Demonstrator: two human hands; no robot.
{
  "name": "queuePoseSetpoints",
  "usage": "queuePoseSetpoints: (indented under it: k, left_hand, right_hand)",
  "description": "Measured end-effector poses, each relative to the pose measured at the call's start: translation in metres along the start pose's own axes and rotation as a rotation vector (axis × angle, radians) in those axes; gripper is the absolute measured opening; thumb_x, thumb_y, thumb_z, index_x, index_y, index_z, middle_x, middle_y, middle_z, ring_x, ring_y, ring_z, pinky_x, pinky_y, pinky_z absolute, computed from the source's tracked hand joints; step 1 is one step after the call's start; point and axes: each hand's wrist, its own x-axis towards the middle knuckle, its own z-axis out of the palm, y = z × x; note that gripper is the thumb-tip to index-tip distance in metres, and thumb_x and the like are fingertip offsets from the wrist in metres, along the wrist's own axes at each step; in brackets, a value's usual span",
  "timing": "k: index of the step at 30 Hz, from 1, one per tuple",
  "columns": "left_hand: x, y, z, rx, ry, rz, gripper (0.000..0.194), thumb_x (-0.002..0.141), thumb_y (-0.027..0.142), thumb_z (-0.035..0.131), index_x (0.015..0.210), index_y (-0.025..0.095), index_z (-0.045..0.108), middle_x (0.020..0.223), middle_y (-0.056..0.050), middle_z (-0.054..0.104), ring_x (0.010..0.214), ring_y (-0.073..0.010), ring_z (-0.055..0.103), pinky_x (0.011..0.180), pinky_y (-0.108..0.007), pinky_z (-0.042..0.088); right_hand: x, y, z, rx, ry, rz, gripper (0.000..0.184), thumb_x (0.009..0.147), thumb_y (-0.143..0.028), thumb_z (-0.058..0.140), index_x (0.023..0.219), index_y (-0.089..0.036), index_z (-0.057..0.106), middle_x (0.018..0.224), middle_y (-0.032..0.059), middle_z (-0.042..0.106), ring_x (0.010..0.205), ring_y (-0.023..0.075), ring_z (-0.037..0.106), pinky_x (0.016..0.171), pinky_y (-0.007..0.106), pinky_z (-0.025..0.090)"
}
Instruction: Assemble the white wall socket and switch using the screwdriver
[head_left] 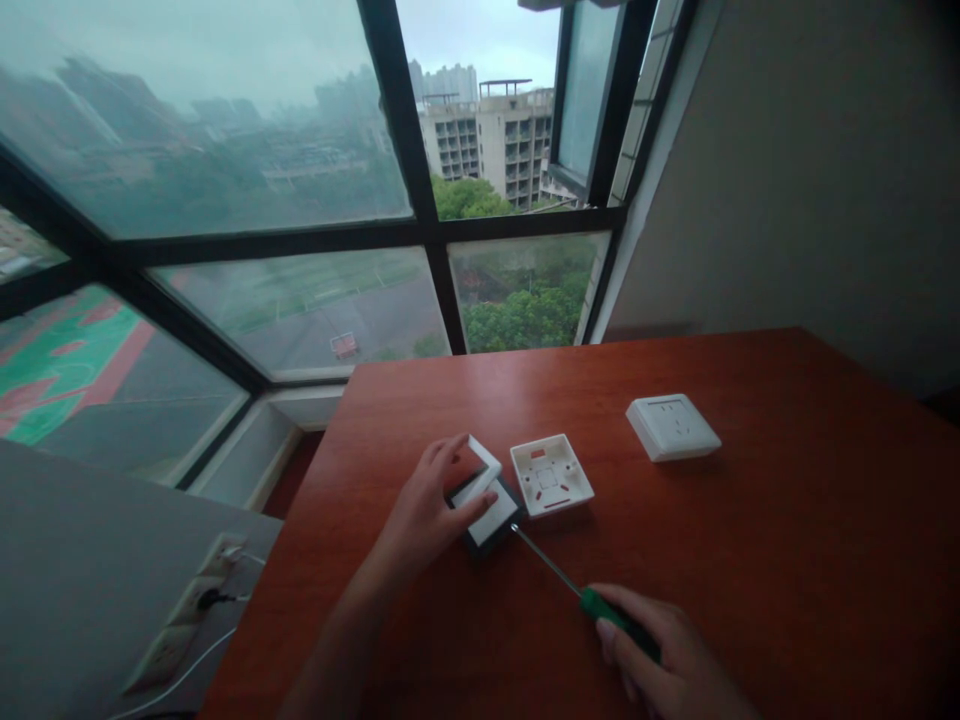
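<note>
Two hands (426, 500) (667, 648), one screwdriver (595, 604), one dark-edged panel (491, 522)

Left of the open white box (551, 478), the person's left grip (429, 495) is a bare hand with slender fingers (445, 449), its slim wrist (390, 548) widening into a bare forearm (349, 620), while to the box's near right the right grip (667, 645) is likewise a bare hand, dim toward the picture's edge.

The left hand (442, 500) reaches out, half spread; the right hand (660, 650) (closer in) is curled into a grip.
</note>
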Motion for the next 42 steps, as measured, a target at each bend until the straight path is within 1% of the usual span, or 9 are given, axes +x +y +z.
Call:
queuePoseSetpoints:
  k: [4, 8, 14, 20, 23, 26, 32, 38, 42]
  left_hand:
    - [0.025, -0.015, -0.011, 0.181, 0.077, 0.046, 0.065, 0.079, 0.046, 0.066, 0.134, 0.019, 0.044, 0.133, -0.014, 0.051, 0.122, -0.0318, 0.050, 0.102, -0.048, 0.042]
    - [0.048, -0.026, -0.010, 0.303, 0.041, 0.072, 0.067, 0.077, 0.045, 0.068, 0.133, 0.016, 0.046, 0.131, -0.016, 0.052, 0.119, -0.0324, 0.053, 0.100, -0.047, 0.044]
    - [0.069, -0.029, -0.003, 0.308, -0.075, 0.218, 0.059, 0.077, 0.039, 0.068, 0.130, 0.019, 0.050, 0.129, -0.014, 0.055, 0.117, -0.0305, 0.054, 0.099, -0.045, 0.044]
    - [0.078, -0.028, -0.004, 0.281, -0.074, 0.241, 0.057, 0.077, 0.036, 0.069, 0.128, 0.017, 0.052, 0.134, -0.014, 0.053, 0.123, -0.0295, 0.051, 0.103, -0.043, 0.042]
    - [0.066, -0.020, -0.005, 0.275, 0.008, 0.201, 0.042, 0.087, 0.029, 0.058, 0.126, 0.015, 0.053, 0.129, -0.014, 0.055, 0.120, -0.0275, 0.053, 0.102, -0.044, 0.042]
    - [0.040, -0.005, -0.002, 0.279, 0.048, 0.161, 0.042, 0.089, 0.033, 0.057, 0.127, 0.019, 0.051, 0.128, -0.013, 0.055, 0.116, -0.0280, 0.055, 0.098, -0.045, 0.045]
    - [-0.011, 0.017, 0.020, 0.382, -0.054, 0.076, 0.072, 0.071, 0.045, 0.076, 0.132, 0.020, 0.046, 0.132, -0.014, 0.053, 0.119, -0.0346, 0.052, 0.099, -0.051, 0.044]
    - [-0.028, 0.017, 0.025, 0.299, -0.145, 0.106, 0.076, 0.069, 0.026, 0.075, 0.137, 0.019, 0.041, 0.140, -0.015, 0.045, 0.128, -0.0336, 0.044, 0.107, -0.050, 0.038]
    - [-0.036, 0.017, 0.017, 0.202, -0.234, 0.176, 0.081, 0.065, 0.015, 0.072, 0.139, 0.022, 0.039, 0.141, -0.012, 0.044, 0.130, -0.0307, 0.043, 0.110, -0.045, 0.038]
  right_hand:
    - [-0.001, -0.004, 0.002, -0.027, 0.042, 0.059, 0.053, 0.082, -0.058, 0.051, 0.111, -0.018, 0.071, 0.076, 0.0073, 0.071, 0.059, 0.0182, 0.062, 0.054, 0.027, 0.051]
    - [-0.002, -0.010, 0.002, -0.025, 0.043, 0.093, 0.055, 0.083, -0.059, 0.050, 0.112, -0.017, 0.070, 0.079, 0.0082, 0.071, 0.061, 0.0190, 0.063, 0.058, 0.028, 0.051]
    - [-0.003, -0.008, 0.001, -0.038, 0.021, 0.102, 0.054, 0.084, -0.058, 0.050, 0.114, -0.018, 0.069, 0.082, 0.0094, 0.071, 0.060, 0.0188, 0.062, 0.056, 0.027, 0.051]
    - [-0.003, -0.009, 0.001, -0.061, 0.028, 0.069, 0.054, 0.084, -0.057, 0.049, 0.115, -0.017, 0.070, 0.092, 0.0118, 0.072, 0.061, 0.0190, 0.063, 0.061, 0.029, 0.053]
    - [-0.004, -0.011, 0.000, -0.058, 0.023, 0.061, 0.051, 0.085, -0.055, 0.051, 0.114, -0.018, 0.070, 0.086, 0.0107, 0.072, 0.061, 0.0190, 0.063, 0.059, 0.029, 0.053]
    - [-0.004, -0.010, -0.001, -0.062, 0.056, 0.045, 0.051, 0.084, -0.056, 0.051, 0.111, -0.018, 0.071, 0.084, 0.0099, 0.072, 0.064, 0.0202, 0.065, 0.059, 0.029, 0.054]
    - [-0.007, -0.004, -0.004, -0.084, 0.129, 0.051, 0.052, 0.083, -0.059, 0.051, 0.110, -0.019, 0.072, 0.086, 0.0102, 0.074, 0.073, 0.0228, 0.068, 0.066, 0.030, 0.056]
    - [-0.014, -0.020, -0.020, -0.218, 0.146, -0.103, 0.039, 0.086, -0.050, 0.054, 0.110, -0.026, 0.073, 0.111, 0.0068, 0.073, 0.102, 0.0235, 0.067, 0.088, 0.028, 0.053]
    - [-0.015, -0.022, -0.028, -0.373, 0.162, -0.191, 0.032, 0.087, -0.042, 0.055, 0.110, -0.028, 0.072, 0.114, 0.0041, 0.072, 0.104, 0.0224, 0.067, 0.088, 0.027, 0.054]
